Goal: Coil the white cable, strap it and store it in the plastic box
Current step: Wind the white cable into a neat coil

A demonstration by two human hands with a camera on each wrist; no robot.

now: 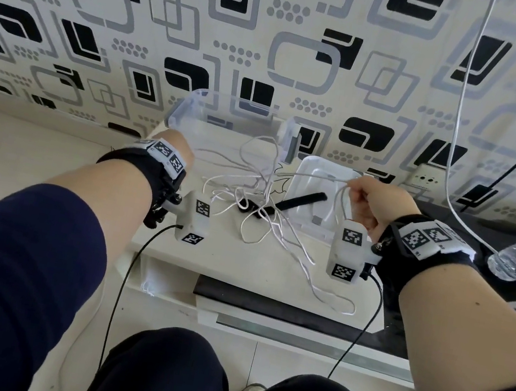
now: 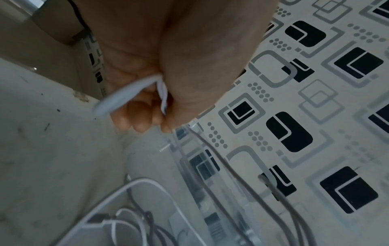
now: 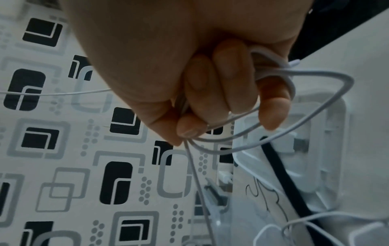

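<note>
We're early in the coiling. Our right hand [image 1: 368, 204] has a couple of loops of the white cable [image 1: 262, 203] gathered in curled fingers [image 3: 229, 83], while most of it sprawls in a loose tangle across the middle of the worktop [image 1: 226, 251], one strand trailing off toward the front edge. Our left hand [image 1: 175, 146] is up by the near left corner of the plastic box [image 1: 192, 111], fingers closed on a bend of the cable, as the left wrist view shows. A strand runs between the two hands above the tangle.

What's left, as we judge it: nearly everything. The rest wants winding in, and the black strap [image 1: 300, 201] lies unused, one end on the white lid [image 1: 314, 170] to the right of the box, the other under the tangle. The box holds no coil yet, only a stray loop over it. The tangle sits between and just in front of our hands.
</note>
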